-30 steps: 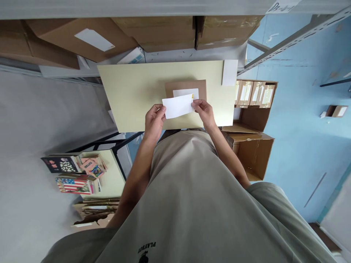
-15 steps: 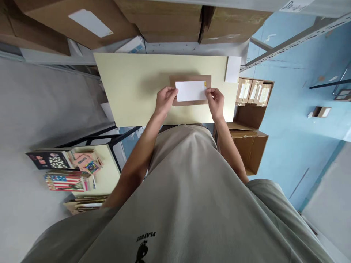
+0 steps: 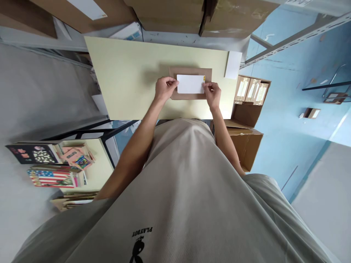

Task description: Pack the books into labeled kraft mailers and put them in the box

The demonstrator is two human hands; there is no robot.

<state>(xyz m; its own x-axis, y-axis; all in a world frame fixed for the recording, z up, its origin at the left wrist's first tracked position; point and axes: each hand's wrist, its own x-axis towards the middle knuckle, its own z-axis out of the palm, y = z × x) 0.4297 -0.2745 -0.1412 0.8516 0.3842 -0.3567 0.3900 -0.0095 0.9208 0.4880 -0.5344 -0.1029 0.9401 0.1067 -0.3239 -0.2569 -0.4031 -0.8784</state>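
Where shelves loom, pale table (image 3: pixel 123 80), blue wall (image 3: pixel 287 120)

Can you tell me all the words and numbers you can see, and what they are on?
"PLAYBOY": black print on the person's beige shirt, seen upside down.
White rectangular label, held at its ends by the left hand and right hand over the flat brown cardboard envelope: blank, apart from a small yellow mark too small to read.
Colourful books at lower left: cover print too blurred.
White stickers on the brown cardboard boxes above: unreadable.
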